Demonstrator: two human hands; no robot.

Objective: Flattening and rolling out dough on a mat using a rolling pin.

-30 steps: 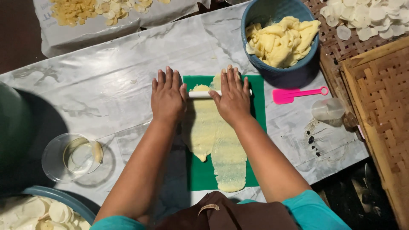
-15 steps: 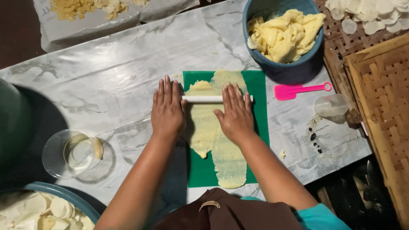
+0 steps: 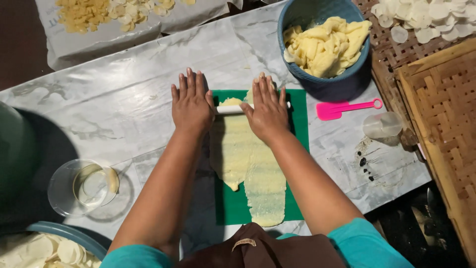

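Far left, we see a dark green tub at the edge, and below it a blue basin with pale round slices. Just right of the tub sits a clear plastic cup on the marble-patterned table. Up top, a sheet carries yellow flakes and more pale slices.

Now the middle: our left hand lies flat, fingers straight and slightly spread, palm pressing down on the left end of a white rolling pin. Nothing is gripped; the hand rests open on top. The pin lies crosswise at the far end of the green mat, and only its short middle stretch shows between the two hands. Our right hand mirrors the left, fingers stretched out and open, palm over the pin's right end.

Under and behind the pin, the dough stretches toward us in a long, thin yellow strip down the mat, its near end just short of the mat's edge, with a ragged lobe on the left. Both forearms run along either side of it.

Moving right, a blue bowl holds a heap of yellow dough lumps, just beyond the mat's far corner. Beside the mat lies a pink scraper, then a small clear cup. Far right, a woven tray, with white discs above it.
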